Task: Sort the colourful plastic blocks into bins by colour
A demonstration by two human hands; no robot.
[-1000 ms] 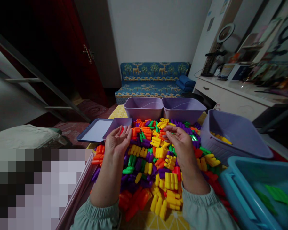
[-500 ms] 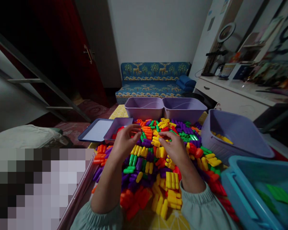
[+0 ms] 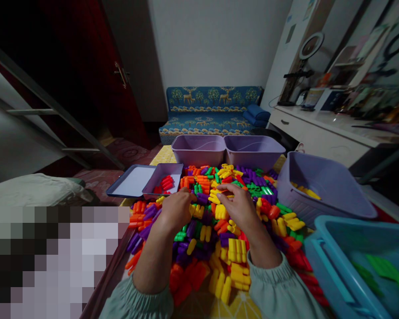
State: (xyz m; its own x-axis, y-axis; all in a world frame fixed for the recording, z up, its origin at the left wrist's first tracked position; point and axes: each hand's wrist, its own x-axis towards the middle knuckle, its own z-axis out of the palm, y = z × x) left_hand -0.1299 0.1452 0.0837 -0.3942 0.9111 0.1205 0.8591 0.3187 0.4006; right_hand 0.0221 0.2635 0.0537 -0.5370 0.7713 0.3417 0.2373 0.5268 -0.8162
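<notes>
My left hand (image 3: pixel 177 209) is lowered over the pile, back of the hand up and fingers bent down, beside yellow plastic blocks (image 3: pixel 197 211) shaped like joined tubes. Its fingertips are mostly hidden, so its grip cannot be made out. My right hand (image 3: pixel 238 204) hovers over the middle of the pile. Its thumb and forefinger are apart and point left, close to more yellow blocks (image 3: pixel 214 196); nothing shows between them. Around both hands lie many loose blocks in orange, purple, green, red and yellow, such as a yellow cluster (image 3: pixel 237 250) near the front.
Two purple bins (image 3: pixel 198 156) (image 3: pixel 254 156) stand at the back. A shallow tray (image 3: pixel 146 190) holding red blocks sits left, beside a lid (image 3: pixel 133 180). At right are a larger purple bin (image 3: pixel 326 177) with yellow blocks and a blue bin (image 3: pixel 339 274) with green ones.
My left hand has come down from in front of the shallow tray to the yellow blocks, uncovering the red blocks in the tray. My right hand has shifted only slightly.
</notes>
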